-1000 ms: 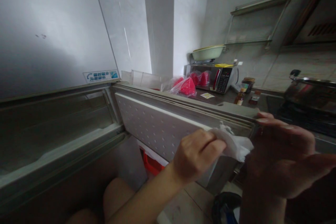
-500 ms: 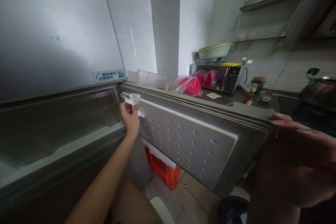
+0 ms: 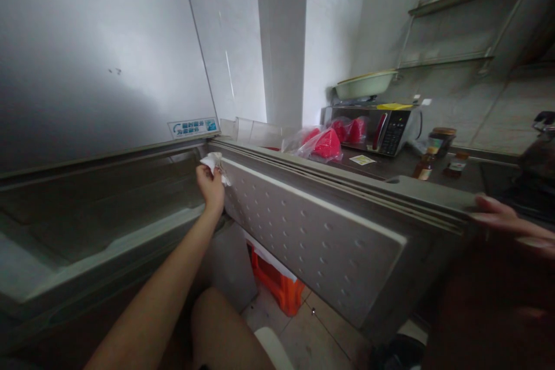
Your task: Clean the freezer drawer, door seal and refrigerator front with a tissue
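So, white wipe [image 3: 210,159] pinched at the hinge end of an open fridge door [image 3: 342,185]

Left hand [image 3: 211,184] has the crumpled wipe pinched between thumb and fingers, right up against the top corner of the dimpled inner panel [image 3: 303,237]. The open fridge compartment [image 3: 130,196] is just left of that hand, and an orange-red plastic stool [image 3: 288,295] stands on the floor below and to its right.

Right hand [image 3: 507,219] is way over at the door's free end, fingers on the top edge. Palm's lost in shadow, so can't tell if it's gripping or just resting.

Past the door, between the two hands: pinkish-red things in clear plastic [image 3: 326,143], then a microwave [image 3: 396,133] with a pale green basin [image 3: 364,87] above it. Nearer the right hand, a small brown bottle [image 3: 424,166] and two jars [image 3: 441,141].
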Demonstrator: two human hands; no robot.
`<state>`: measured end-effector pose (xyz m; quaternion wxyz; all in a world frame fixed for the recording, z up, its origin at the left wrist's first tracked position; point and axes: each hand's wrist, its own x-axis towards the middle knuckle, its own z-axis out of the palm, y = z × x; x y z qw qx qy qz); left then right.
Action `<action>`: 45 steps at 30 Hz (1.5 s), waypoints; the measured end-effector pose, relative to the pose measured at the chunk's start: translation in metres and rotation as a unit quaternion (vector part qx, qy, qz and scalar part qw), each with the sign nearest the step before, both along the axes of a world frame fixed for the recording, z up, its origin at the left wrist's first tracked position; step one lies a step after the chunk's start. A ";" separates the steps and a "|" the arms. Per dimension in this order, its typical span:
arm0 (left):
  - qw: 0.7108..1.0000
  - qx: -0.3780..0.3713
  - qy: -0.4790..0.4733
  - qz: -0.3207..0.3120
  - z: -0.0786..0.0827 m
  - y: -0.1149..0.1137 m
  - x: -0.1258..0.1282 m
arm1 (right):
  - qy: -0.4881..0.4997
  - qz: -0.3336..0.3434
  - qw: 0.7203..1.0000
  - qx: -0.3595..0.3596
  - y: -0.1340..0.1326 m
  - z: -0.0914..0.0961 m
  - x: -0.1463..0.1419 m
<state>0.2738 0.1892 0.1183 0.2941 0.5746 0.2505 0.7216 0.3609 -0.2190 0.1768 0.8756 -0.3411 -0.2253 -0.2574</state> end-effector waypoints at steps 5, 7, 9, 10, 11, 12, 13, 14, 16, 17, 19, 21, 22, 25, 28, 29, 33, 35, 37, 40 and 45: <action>0.997 0.034 -0.005 -0.071 -0.012 -0.118 0.011 | -0.205 -0.077 0.976 -0.015 0.003 0.009 -0.003; 0.990 0.081 0.015 -0.111 -0.012 -0.171 0.013 | -0.201 -0.055 0.978 -0.016 0.001 0.010 -0.004; 0.971 0.193 0.043 -0.138 -0.005 -0.220 0.012 | -0.184 -0.035 0.982 -0.019 -0.001 0.009 -0.006; 0.948 0.267 0.056 -0.164 0.001 -0.241 0.011 | -0.176 -0.025 0.984 -0.020 -0.002 0.009 -0.008; 0.924 0.329 0.065 -0.186 0.007 -0.260 0.010 | -0.171 -0.015 0.985 -0.021 -0.003 0.008 -0.009; 0.902 0.373 0.074 -0.204 0.015 -0.276 0.010 | -0.168 -0.004 0.986 -0.023 -0.003 0.008 -0.010; 0.883 0.406 0.087 -0.219 0.023 -0.290 0.010 | -0.162 0.007 0.986 -0.024 -0.004 0.008 -0.011; 0.868 0.433 0.098 -0.224 0.031 -0.301 0.010 | -0.158 0.016 0.987 -0.025 -0.005 0.008 -0.011; 0.846 0.466 0.125 -0.227 0.044 -0.317 0.010 | -0.148 0.031 0.988 -0.022 -0.005 0.009 -0.009; 0.840 0.475 0.136 -0.225 0.049 -0.321 0.011 | -0.141 0.036 0.989 -0.017 -0.006 0.009 -0.008; 0.837 0.476 0.154 -0.222 0.053 -0.324 0.010 | -0.128 0.051 0.990 -0.005 -0.007 0.009 -0.006; 0.841 0.469 0.160 -0.216 0.048 -0.323 0.008 | -0.117 0.071 0.991 0.011 -0.007 0.009 -0.003; 0.843 0.467 0.160 -0.214 0.044 -0.322 0.007 | -0.116 0.079 0.990 0.017 -0.008 0.009 -0.002; 0.843 0.460 0.171 -0.221 0.026 -0.319 0.003 | -0.124 0.085 0.988 0.021 -0.009 0.008 0.000; 0.837 0.464 0.180 -0.227 0.019 -0.317 0.002 | -0.123 0.075 0.990 0.006 -0.010 0.007 0.002; 0.834 0.472 0.177 -0.223 0.022 -0.316 0.003 | -0.122 0.072 0.990 0.002 -0.010 0.007 0.002; 0.830 0.500 0.140 -0.201 0.053 -0.311 0.008 | -0.123 0.067 0.990 -0.006 -0.011 0.005 0.001; 0.837 0.498 0.128 -0.190 0.069 -0.310 0.010 | -0.120 0.057 0.991 0.004 -0.009 0.003 -0.001; 0.845 0.486 0.128 -0.186 0.076 -0.311 0.009 | -0.114 0.041 0.993 0.017 -0.007 0.002 -0.003; 0.846 0.470 0.155 -0.199 0.064 -0.311 0.009 | -0.103 -0.001 0.994 0.021 -0.002 -0.001 -0.006; 0.838 0.454 0.204 -0.222 0.013 -0.292 0.020 | -0.033 -0.012 0.996 -0.083 -0.001 -0.018 0.000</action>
